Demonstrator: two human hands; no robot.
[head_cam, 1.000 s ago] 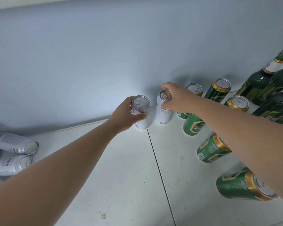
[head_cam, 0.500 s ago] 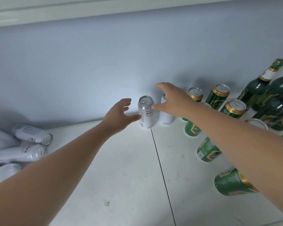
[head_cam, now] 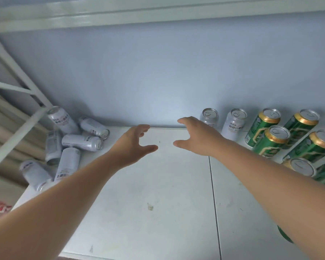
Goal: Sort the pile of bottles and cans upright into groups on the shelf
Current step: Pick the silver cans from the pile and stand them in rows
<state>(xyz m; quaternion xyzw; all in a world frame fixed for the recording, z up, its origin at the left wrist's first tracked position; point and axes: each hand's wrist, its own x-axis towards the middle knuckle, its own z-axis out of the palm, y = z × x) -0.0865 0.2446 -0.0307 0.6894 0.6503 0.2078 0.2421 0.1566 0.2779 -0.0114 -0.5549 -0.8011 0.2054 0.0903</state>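
Left hand (head_cam: 133,145) and right hand (head_cam: 195,137) spread, empty, over white shelf (head_cam: 158,184); toppled white aluminium cans (head_cam: 71,143) at nine o'clock.

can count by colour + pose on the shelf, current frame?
White cans upright: 2, by the back wall, e.g.
White cans lying in the pile at left: 6 visible, e.g.; more may be hidden
Green cans upright: 6 at least partly in view, e.g.
Total: 14 cans visible
A green shape below the right forearm is too hidden to count. Both hands are empty.
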